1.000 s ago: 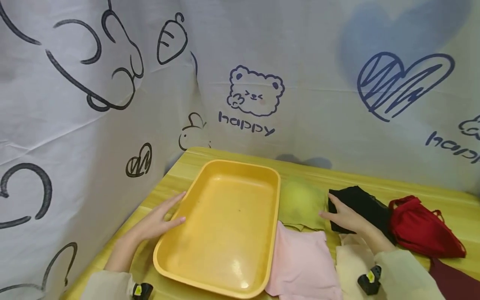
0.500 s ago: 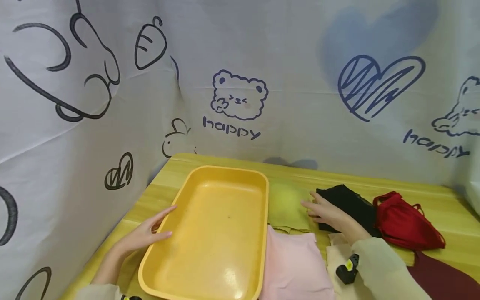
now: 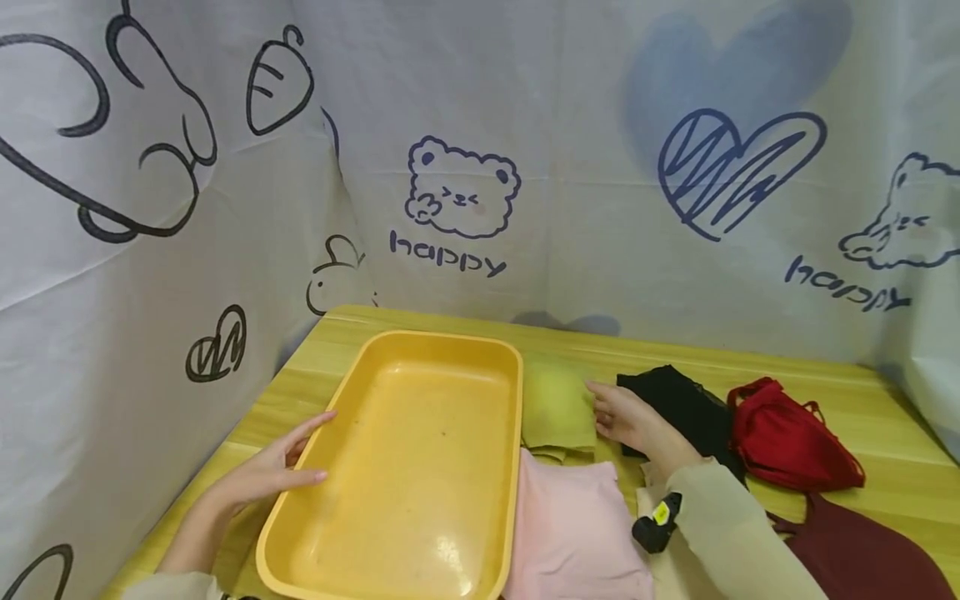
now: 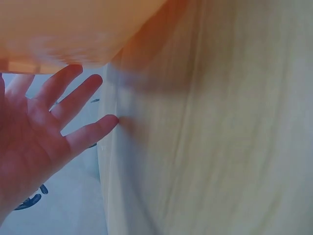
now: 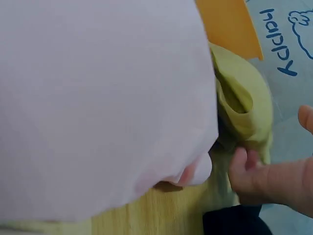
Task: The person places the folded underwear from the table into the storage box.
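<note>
A yellow rectangular tray (image 3: pixel 397 467) stands on the table, its inside bare. At its left side is my left hand (image 3: pixel 262 475), thumb and forefinger tips at the rim. The left wrist view shows that hand's fingers (image 4: pixel 80 95) spread and mostly straight beside the tray's outer wall. To the right of the tray lies a folded yellow-green garment (image 3: pixel 558 404) with a rounded, padded look. My right hand (image 3: pixel 630 421) is at its right edge, fingertips touching or very near the cloth. In the right wrist view the thumb (image 5: pixel 306 118) stands apart from the fingers.
A folded pink garment (image 3: pixel 577 525) lies against the tray's right side, partly over a beige cloth (image 3: pixel 675 558). Further right are a black garment (image 3: pixel 690 412), a red strapped bra (image 3: pixel 791 437) and a maroon strapped garment (image 3: pixel 862 542). A printed white curtain (image 3: pixel 585 275) closes the back.
My right hand has moved left, from the gap by the black garment to the yellow-green garment's edge. The left hand stays at the tray's rim. The head view has turned slightly right.
</note>
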### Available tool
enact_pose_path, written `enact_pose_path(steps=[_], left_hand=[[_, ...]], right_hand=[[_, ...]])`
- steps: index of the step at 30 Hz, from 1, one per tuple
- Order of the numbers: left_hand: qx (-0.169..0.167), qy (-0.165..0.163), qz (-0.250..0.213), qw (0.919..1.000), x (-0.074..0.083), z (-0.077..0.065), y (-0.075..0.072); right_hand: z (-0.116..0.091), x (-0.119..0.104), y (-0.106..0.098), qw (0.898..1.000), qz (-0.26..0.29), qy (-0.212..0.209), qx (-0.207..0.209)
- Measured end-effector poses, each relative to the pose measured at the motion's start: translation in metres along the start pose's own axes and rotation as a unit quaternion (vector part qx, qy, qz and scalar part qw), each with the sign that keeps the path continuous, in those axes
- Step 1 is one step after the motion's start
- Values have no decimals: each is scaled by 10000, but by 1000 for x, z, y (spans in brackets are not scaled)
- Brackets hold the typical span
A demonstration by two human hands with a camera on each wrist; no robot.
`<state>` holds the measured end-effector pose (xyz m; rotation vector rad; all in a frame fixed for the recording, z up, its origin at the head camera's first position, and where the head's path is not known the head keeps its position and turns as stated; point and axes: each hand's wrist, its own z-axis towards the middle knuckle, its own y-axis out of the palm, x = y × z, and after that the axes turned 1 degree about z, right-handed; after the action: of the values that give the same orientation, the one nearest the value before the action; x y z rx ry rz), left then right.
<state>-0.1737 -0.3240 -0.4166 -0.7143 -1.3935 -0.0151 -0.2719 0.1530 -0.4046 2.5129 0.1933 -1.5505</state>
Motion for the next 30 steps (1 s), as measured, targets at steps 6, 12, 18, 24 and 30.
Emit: enact_pose_path(steps=[6,12,18,24,30], left_hand=[[-31,-43,194,9998,3,-1,0],[-198,-115,94,9997,7,1,0],[-287,-150,-1,9995,8,2,0],[-303,-169,-5,9994,9,3,0],[-321,-170,20,9993,11,2,1]], right_hand=[[0,3,11,9840,-1469,-988,185],[4,7,17,9675,-1844,-1715,-231],[-3,-3,17,9782,-1088,-1733,-362],[-20,-23,15,9776,-474,-2051,-11],[-34,-38,24,9698,-62,-2432,-156]])
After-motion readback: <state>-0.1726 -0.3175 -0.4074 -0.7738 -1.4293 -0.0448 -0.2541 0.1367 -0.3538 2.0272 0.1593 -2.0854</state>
